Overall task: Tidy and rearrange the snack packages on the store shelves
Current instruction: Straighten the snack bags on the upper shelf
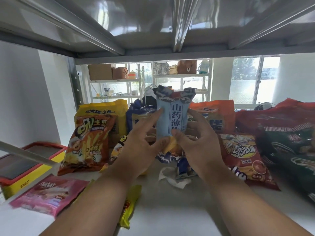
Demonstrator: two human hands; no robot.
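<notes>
Both hands hold a pale blue snack bag [172, 116] upright at the middle of the white shelf [170, 201] — the left hand [141, 145] with its fingers [153, 116] laid nearly straight against the bag's left edge, the right hand [199, 142] with its fingers curled round the right edge and thumb pressing the front. At nine o'clock from the bag stands an orange potato-stick bag [88, 142], at three o'clock lies a red corn-snack bag [245, 157], and at seven o'clock — near the shelf's front edge — a pink wafer pack [49, 195] lies flat.
</notes>
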